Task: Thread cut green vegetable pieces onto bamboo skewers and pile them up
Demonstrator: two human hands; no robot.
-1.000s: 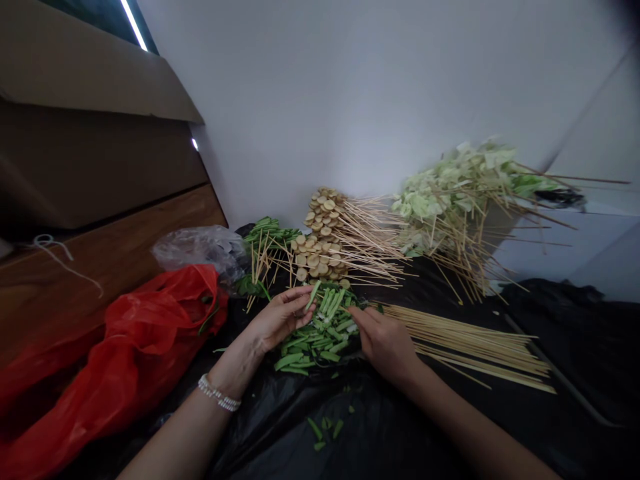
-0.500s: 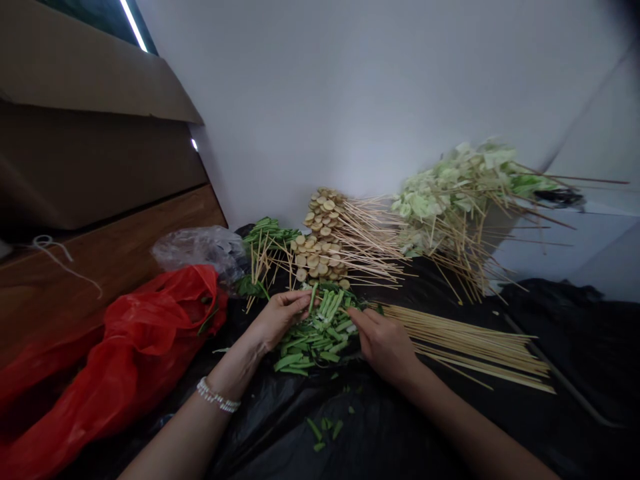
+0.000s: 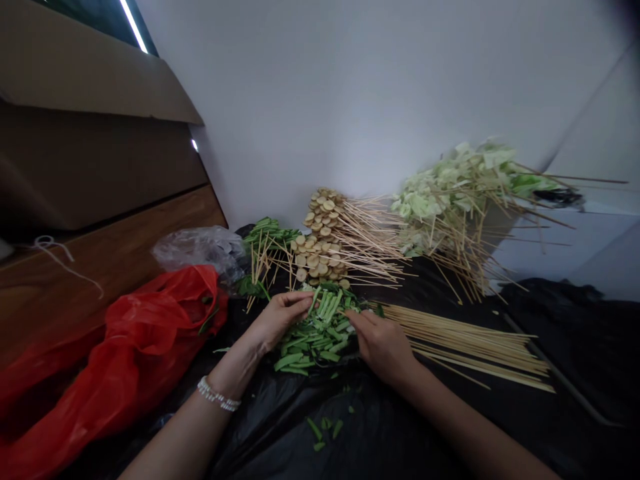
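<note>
My left hand (image 3: 283, 319), with a beaded bracelet at the wrist, pinches a short green stem piece (image 3: 314, 301) between thumb and fingers. Opposite it, my right hand (image 3: 385, 343) is closed around a thin bamboo skewer (image 3: 344, 312), whose tip shows just past the fingers; most of its length is hidden. Both hands hover over a pile of cut green vegetable stems (image 3: 327, 333) on black plastic. A bundle of loose bamboo skewers (image 3: 475, 340) lies to the right of my right hand.
Behind the pile are skewered potato slices (image 3: 323, 257), skewered greens (image 3: 270, 233) and skewered cabbage leaves (image 3: 450, 180). A red plastic bag (image 3: 145, 333) and a clear bag (image 3: 200, 250) lie left. Scraps (image 3: 325, 430) rest on the black sheet (image 3: 280, 427) in front. A cardboard box (image 3: 100, 153) stands upper left.
Almost nothing differs. The green stem piece in my left hand leans slightly more, and my right hand has shifted very slightly.
</note>
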